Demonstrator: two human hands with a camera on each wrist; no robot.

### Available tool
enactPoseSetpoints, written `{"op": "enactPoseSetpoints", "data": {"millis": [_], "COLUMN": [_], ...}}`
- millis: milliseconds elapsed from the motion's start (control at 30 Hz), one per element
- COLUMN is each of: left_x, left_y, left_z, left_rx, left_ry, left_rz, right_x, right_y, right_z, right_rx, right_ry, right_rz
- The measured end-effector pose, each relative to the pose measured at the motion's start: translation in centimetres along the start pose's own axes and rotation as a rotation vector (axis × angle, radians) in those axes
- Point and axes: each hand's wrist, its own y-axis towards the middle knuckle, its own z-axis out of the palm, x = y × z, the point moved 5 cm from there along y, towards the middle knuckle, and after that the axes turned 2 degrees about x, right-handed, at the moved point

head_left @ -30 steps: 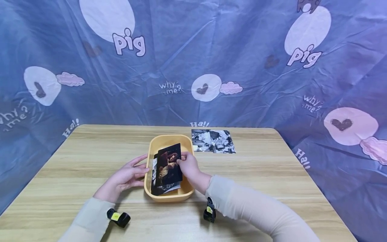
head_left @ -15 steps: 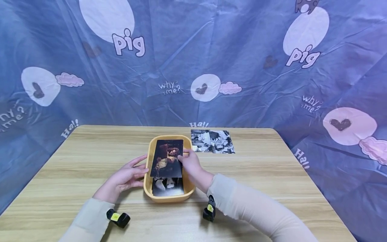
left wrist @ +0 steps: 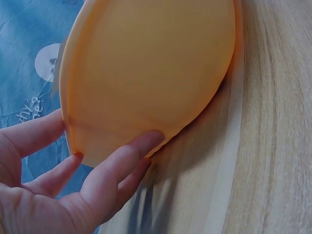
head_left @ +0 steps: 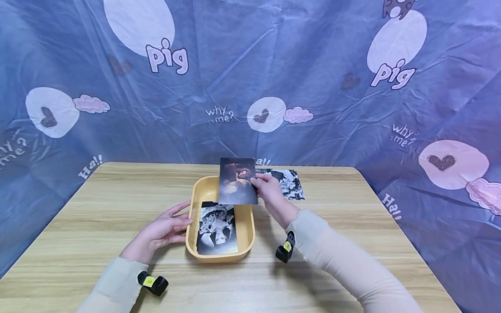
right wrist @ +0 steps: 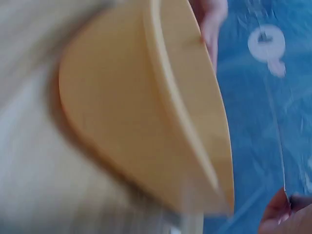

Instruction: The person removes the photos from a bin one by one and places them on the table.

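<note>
My right hand (head_left: 274, 195) pinches the right edge of a dark photo print (head_left: 235, 184) with warm-coloured figures, held above the far right part of a yellow plastic bin (head_left: 245, 237). From the right wrist view the print shows nearly edge-on, gripped by the fingers (right wrist: 275, 212). Against the bin's left wall rests my left hand (head_left: 166, 230), its fingers spread and fairly straight; the left wrist view shows these fingertips (left wrist: 153, 139) touching the outer wall. Inside the bin lies a stack topped by a black-and-white photo print (head_left: 217, 230).
Black-and-white prints (head_left: 291, 184) lie flat on the wooden table (head_left: 332, 208) behind the bin at right, partly covered by the held print and right hand. A blue patterned cloth (head_left: 332, 130) hangs beyond the table's back edge. Each wrist bears a black camera.
My right hand has lifted the dark print off the stack and carried it away and to the right, uncovering the black-and-white print beneath. The left hand and bin have stayed in place.
</note>
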Motion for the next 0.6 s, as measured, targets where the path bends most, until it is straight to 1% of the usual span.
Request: {"op": "enactPoseSetpoints", "data": {"millis": [100, 167, 200, 233, 300, 333, 400, 433, 467, 500, 533, 567, 600], "left_x": [0.0, 0.0, 0.0, 0.0, 0.0, 0.0, 0.0, 0.0, 0.0, 0.0, 0.1, 0.1, 0.1], "left_y": [0.0, 0.0, 0.1, 0.1, 0.1, 0.2, 0.2, 0.3, 0.3, 0.3, 0.3, 0.3, 0.3], "left_z": [0.0, 0.0, 0.0, 0.0, 0.0, 0.0, 0.1, 0.1, 0.1, 0.1, 0.1, 0.1, 0.0], "left_rx": [0.003, -0.003, -0.006, -0.009, -0.015, -0.013, -0.011, -0.009, -0.009, -0.007, -0.007, -0.008, -0.009], "left_ry": [-0.003, -0.007, -0.008, -0.008, -0.007, -0.005, -0.002, -0.002, -0.002, -0.003, -0.004, -0.005, -0.007], "left_rz": [-0.001, -0.006, -0.009, -0.012, -0.015, -0.016, -0.017, -0.017, -0.018, -0.018, -0.018, -0.018, -0.017], "right_x": [0.3, -0.4, -0.6, -2.1, -5.3, -7.1, -10.4, -12.2, -12.7, -13.0, -12.9, -12.5, -11.9], "right_y": [1.5, 3.3, 4.1, 6.4, 11.6, 14.6, 20.2, 23.3, 24.6, 25.9, 26.5, 26.6, 26.3], "right_z": [-2.1, -3.8, -4.6, -6.1, -9.5, -11.4, -15.5, -17.8, -19.3, -20.8, -22.0, -22.8, -23.5], "right_rx": [-0.036, -0.065, -0.045, -0.025, -0.014, 0.018, 0.038, 0.027, -0.005, -0.009, -0.014, -0.047, -0.056], "right_ry": [-0.014, -0.015, 0.018, 0.056, 0.107, 0.151, 0.196, 0.191, 0.170, 0.172, 0.169, 0.154, 0.155], "right_rz": [0.003, 0.015, 0.007, -0.007, -0.016, -0.029, -0.026, -0.015, 0.016, 0.022, 0.037, 0.056, 0.059]}}
